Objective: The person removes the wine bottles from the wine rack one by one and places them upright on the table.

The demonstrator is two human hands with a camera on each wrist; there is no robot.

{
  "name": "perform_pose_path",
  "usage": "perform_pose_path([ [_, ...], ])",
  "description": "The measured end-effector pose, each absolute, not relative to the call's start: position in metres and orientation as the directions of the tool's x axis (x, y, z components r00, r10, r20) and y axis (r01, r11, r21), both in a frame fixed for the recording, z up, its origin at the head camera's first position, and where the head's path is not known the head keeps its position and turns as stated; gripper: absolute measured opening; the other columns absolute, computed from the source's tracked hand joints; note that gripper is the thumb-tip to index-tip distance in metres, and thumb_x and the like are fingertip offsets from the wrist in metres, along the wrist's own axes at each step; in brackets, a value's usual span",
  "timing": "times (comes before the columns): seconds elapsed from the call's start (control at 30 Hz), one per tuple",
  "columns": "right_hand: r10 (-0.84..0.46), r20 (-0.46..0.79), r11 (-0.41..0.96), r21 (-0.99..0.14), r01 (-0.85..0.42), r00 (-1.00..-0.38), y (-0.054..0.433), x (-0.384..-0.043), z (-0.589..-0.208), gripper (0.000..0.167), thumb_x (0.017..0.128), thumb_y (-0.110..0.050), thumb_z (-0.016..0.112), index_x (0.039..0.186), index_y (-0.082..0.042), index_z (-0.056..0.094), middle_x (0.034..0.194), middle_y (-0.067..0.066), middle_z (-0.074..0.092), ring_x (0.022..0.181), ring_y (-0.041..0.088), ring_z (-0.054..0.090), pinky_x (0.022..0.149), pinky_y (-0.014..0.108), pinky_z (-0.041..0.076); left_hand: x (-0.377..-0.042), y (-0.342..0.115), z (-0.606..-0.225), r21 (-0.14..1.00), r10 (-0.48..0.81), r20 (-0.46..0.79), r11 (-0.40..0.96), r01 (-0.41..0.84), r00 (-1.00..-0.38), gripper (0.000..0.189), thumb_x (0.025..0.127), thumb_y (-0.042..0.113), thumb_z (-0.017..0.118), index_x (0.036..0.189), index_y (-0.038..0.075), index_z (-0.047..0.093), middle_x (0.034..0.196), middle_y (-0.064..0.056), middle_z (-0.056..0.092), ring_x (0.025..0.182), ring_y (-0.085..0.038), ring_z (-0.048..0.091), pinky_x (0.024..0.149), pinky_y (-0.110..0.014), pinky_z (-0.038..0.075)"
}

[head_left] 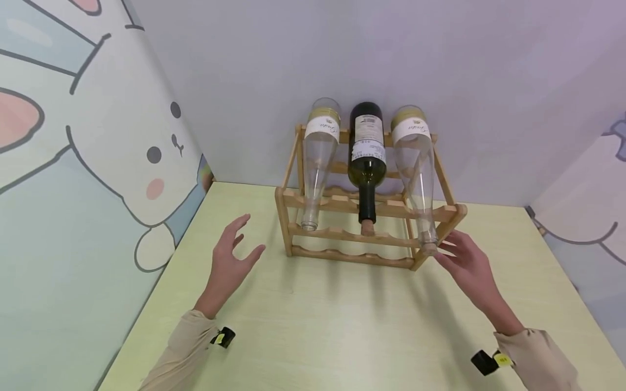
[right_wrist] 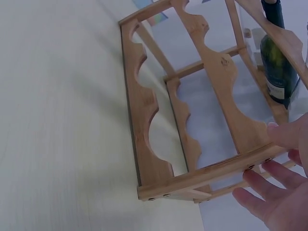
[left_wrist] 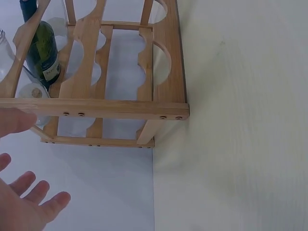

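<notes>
A wooden wine rack (head_left: 349,237) stands on the table against the wall, with three bottles lying across its top tier, necks toward me. A clear bottle (head_left: 320,155) lies on the left, a dark green wine bottle (head_left: 368,130) in the middle and another clear bottle (head_left: 413,157) on the right. Left of the rack and apart from it, my left hand (head_left: 230,266) holds nothing, thumb and fingers spread. My right hand (head_left: 467,266) is at the rack's right front post (left_wrist: 96,108), thumb and extended fingers on either side; firm contact is unclear.
The pale yellow table (head_left: 313,326) extends in front of and beside the rack. A plain wall (head_left: 274,65) rises close behind it. Side walls with a cartoon rabbit (head_left: 117,130) border the table on the left and right.
</notes>
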State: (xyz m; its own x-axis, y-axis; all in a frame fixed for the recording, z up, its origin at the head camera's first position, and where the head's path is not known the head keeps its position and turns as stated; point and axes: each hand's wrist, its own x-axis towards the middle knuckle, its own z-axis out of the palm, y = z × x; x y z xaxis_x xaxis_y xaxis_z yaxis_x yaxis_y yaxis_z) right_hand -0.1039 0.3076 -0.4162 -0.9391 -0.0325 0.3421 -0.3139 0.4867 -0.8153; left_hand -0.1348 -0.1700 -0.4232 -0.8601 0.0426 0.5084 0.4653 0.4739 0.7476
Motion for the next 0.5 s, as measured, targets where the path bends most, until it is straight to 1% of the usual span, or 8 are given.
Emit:
perform_pose_path([
  [0.03,-0.033,0.346,0.48,-0.818,-0.319,-0.938,0.308,-0.106,-0.417,0.056,0.084,0.007,0.065,0.136,-0.004,0.046,0.121,-0.007,0.054,0.106,-0.001,0.056,0.082,0.012,0.048,-0.135,-0.169,-0.421,0.747,0.044,0.52,0.46,0.48,-0.853,0.073,0.077,0.004,0.078,0.14,0.014,0.044,0.141,-0.005,0.044,0.128,-0.022,0.041,0.099,-0.047,0.043],
  [0.13,-0.042,0.358,0.453,-0.825,-0.337,-0.933,0.307,-0.114,-0.418,0.054,0.084,0.011,0.063,0.134,0.0,0.046,0.119,-0.008,0.055,0.106,0.0,0.056,0.082,0.012,0.048,-0.13,-0.161,-0.404,0.745,0.051,0.542,0.433,0.507,-0.839,0.07,0.075,-0.005,0.077,0.137,0.004,0.045,0.138,-0.014,0.045,0.126,-0.03,0.043,0.096,-0.049,0.044],
  [0.17,-0.043,0.362,0.446,-0.827,-0.343,-0.931,0.305,-0.115,-0.415,0.053,0.084,0.013,0.063,0.133,0.002,0.046,0.117,-0.009,0.055,0.105,-0.001,0.056,0.082,0.012,0.048,-0.128,-0.157,-0.397,0.748,0.053,0.542,0.424,0.511,-0.838,0.069,0.075,-0.006,0.076,0.136,0.001,0.045,0.137,-0.016,0.046,0.125,-0.032,0.043,0.095,-0.049,0.044],
  [0.2,-0.041,0.364,0.443,-0.828,-0.343,-0.931,0.306,-0.118,-0.416,0.051,0.083,0.013,0.062,0.131,0.003,0.047,0.115,-0.009,0.056,0.104,-0.001,0.057,0.081,0.013,0.049,-0.126,-0.154,-0.39,0.752,0.055,0.543,0.413,0.514,-0.838,0.068,0.075,-0.009,0.075,0.135,-0.002,0.045,0.136,-0.018,0.046,0.124,-0.034,0.044,0.096,-0.046,0.045],
  [0.27,-0.037,0.363,0.424,-0.838,-0.343,-0.931,0.307,-0.122,-0.418,0.048,0.083,0.016,0.061,0.128,0.005,0.048,0.111,-0.011,0.058,0.101,0.001,0.058,0.078,0.014,0.051,-0.121,-0.146,-0.379,0.758,0.058,0.544,0.394,0.52,-0.837,0.066,0.075,-0.011,0.073,0.133,-0.005,0.045,0.134,-0.021,0.047,0.123,-0.037,0.044,0.095,-0.047,0.046],
  [0.4,-0.029,0.358,0.401,-0.851,-0.339,-0.933,0.313,-0.13,-0.426,0.047,0.082,0.02,0.059,0.126,0.007,0.049,0.107,-0.013,0.061,0.096,0.003,0.061,0.074,0.015,0.052,-0.121,-0.138,-0.374,0.764,0.061,0.558,0.352,0.541,-0.828,0.065,0.074,-0.013,0.073,0.132,-0.007,0.045,0.133,-0.021,0.047,0.123,-0.038,0.045,0.094,-0.047,0.046],
  [0.43,-0.033,0.358,0.391,-0.855,-0.341,-0.933,0.313,-0.13,-0.426,0.048,0.081,0.021,0.058,0.126,0.008,0.048,0.106,-0.013,0.061,0.095,0.004,0.061,0.073,0.015,0.052,-0.121,-0.137,-0.373,0.763,0.06,0.562,0.347,0.546,-0.825,0.065,0.074,-0.014,0.073,0.132,-0.007,0.045,0.133,-0.021,0.048,0.122,-0.037,0.045,0.092,-0.051,0.046],
  [0.5,-0.041,0.361,0.384,-0.856,-0.348,-0.932,0.314,-0.132,-0.426,0.048,0.081,0.022,0.058,0.126,0.009,0.048,0.106,-0.013,0.062,0.095,0.004,0.061,0.074,0.015,0.052,-0.123,-0.134,-0.373,0.758,0.059,0.572,0.342,0.555,-0.818,0.065,0.073,-0.014,0.073,0.131,-0.008,0.045,0.132,-0.022,0.048,0.122,-0.037,0.046,0.092,-0.051,0.046],
])
